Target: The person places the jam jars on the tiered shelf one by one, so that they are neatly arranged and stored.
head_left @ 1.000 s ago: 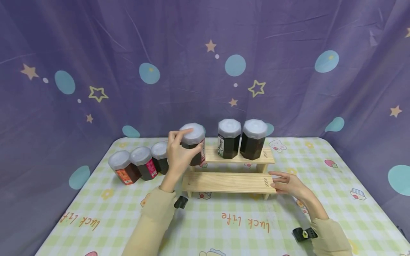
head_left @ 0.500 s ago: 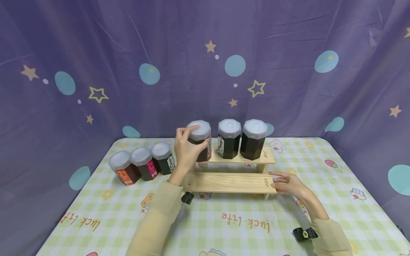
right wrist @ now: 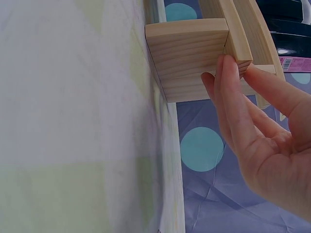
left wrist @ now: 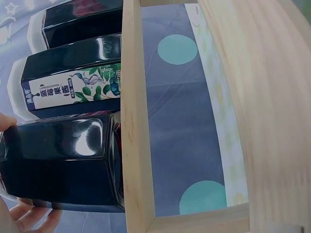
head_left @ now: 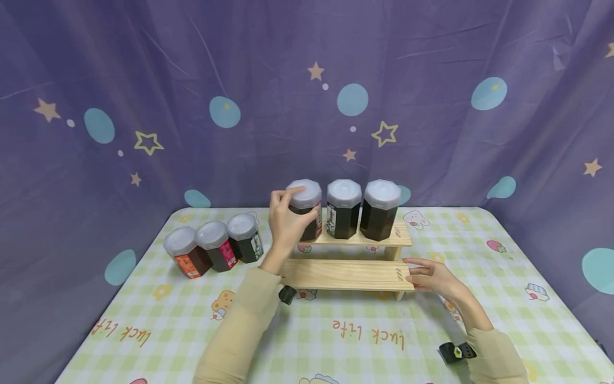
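My left hand [head_left: 289,223] grips an octagonal dark jam jar [left wrist: 53,160] with a frosted lid, thumb on one side and fingers on the other. The jar stands upright at the left end of the upper step of a two-step wooden shelf [head_left: 345,273], its base at the board's edge in the left wrist view. To its right on that step are a jam jar with a leafy white label [head_left: 344,213] and another dark jar [head_left: 380,213]. My right hand [head_left: 435,278] pinches the right end of the lower step; its thumb and fingertips meet the board's corner [right wrist: 243,60].
On the left of the checked tablecloth [head_left: 364,357] stand a jar with an orange label [head_left: 187,256], one with a pink label [head_left: 217,248] and one with a white label [head_left: 245,240]. A purple curtain [head_left: 268,154] hangs behind the table.
My left hand has carried its jar rightward along the upper step, closer to the jar with the leafy label. The right hand has stayed at the shelf's end.
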Available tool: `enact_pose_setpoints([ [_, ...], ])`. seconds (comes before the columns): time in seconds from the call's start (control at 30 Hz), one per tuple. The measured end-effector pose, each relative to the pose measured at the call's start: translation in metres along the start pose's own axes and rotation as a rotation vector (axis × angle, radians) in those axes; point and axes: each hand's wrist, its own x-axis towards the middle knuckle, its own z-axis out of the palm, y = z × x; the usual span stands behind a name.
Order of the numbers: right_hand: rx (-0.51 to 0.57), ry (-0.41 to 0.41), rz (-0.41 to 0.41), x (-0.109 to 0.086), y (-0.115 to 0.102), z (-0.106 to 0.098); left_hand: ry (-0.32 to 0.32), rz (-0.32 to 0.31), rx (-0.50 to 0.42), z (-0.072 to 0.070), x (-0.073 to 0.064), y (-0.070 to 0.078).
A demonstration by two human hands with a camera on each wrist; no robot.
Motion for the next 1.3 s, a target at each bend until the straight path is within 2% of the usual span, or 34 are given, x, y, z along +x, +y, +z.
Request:
enact_pose_setpoints([
  [0.37,0.002,-0.001,-0.006,-0.001,0.0,0.0,-0.011,0.003,0.009,0.007,-0.003,-0.004],
  [0.57,-0.007,0.003,-0.014,-0.002,-0.001,0.0,-0.048,0.017,0.014,0.007,-0.004,-0.005],
  [1.03,0.003,0.009,-0.001,0.0,0.0,0.001,-0.085,0.019,0.02,0.003,-0.007,-0.005],
  [1.3,0.0,0.007,-0.009,0.0,0.0,0.001,-0.082,0.051,-0.033,-0.005,-0.01,-0.004],
])
